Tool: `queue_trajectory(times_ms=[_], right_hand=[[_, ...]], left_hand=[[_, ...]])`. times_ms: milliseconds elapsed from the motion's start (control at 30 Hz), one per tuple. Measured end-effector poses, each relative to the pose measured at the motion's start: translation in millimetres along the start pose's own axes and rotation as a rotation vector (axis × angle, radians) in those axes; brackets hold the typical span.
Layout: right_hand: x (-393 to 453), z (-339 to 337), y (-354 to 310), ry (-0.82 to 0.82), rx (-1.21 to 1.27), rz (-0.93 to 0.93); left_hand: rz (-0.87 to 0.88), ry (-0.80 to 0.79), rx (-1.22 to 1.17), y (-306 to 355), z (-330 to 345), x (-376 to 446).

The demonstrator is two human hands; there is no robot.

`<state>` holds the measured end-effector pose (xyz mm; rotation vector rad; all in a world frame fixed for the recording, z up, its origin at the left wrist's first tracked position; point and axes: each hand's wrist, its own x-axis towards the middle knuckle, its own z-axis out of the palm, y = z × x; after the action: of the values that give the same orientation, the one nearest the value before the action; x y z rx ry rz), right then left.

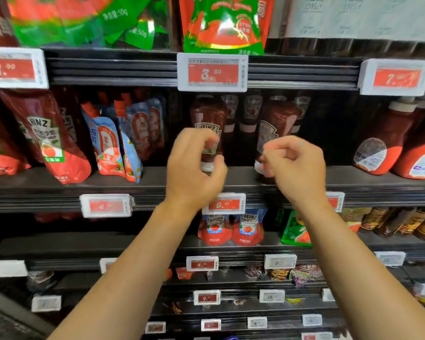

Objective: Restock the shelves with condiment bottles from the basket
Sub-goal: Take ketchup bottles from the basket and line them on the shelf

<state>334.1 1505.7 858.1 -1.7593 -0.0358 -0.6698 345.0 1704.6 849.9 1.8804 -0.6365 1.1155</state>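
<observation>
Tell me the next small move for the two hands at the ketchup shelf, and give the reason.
Probably straighten the right-hand ketchup bottle: it leans left on the shelf, while the left-hand bottle stands upright. The right hand is curled at its cap; whether it grips is unclear. The left hand looks similar.

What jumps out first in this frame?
Two hands raised at the middle shelf: the left hand curls round an upside-down Heinz ketchup bottle, the right hand is at a second ketchup bottle beside it, grip blurred. Above them, a red 3.50 price tag sits on the shelf edge, with ketchup pouches leaning at left.
</observation>
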Motion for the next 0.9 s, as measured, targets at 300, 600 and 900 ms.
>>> queue_trajectory(times_ms=[300, 600, 900], right_hand=[[35, -6, 14, 0.001, 0.246, 0.399], [29, -20, 28, -0.194, 0.289, 0.215], [22, -10, 26, -0.098, -0.007, 0.137]], left_hand=[[-0.422, -0.542, -0.036, 27, 80, 5], [-0.497, -0.567, 0.021, 14, 88, 19], [-0.278, -0.474, 0.123, 25, 38, 9]])
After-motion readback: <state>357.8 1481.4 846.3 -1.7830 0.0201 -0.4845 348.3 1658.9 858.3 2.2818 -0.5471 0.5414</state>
